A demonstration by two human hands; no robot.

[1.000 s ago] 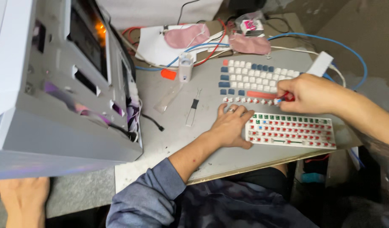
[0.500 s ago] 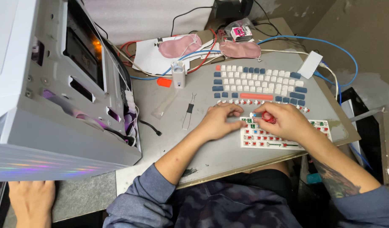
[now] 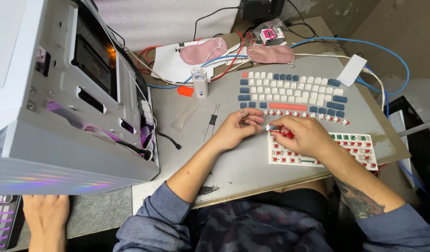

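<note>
A white keyboard base studded with red switches lies at the table's front right. My right hand rests on its upper left part, shut on a small red puller tool. My left hand lies just left of the board, fingers curled, with the fingertips at the board's top left corner. Whether it pinches anything small is hidden. Loose white, blue and red keycaps are laid out in rows just beyond both hands.
A white open computer case fills the left side. Between case and keycaps lie a wire keycap puller, a small white bottle and an orange piece. Pink eye masks and cables sit at the back. Another person's hand rests bottom left.
My right hand came down from the keycap rows to the board's upper left corner with the red tool. My left hand shifted toward it and curled its fingers.
</note>
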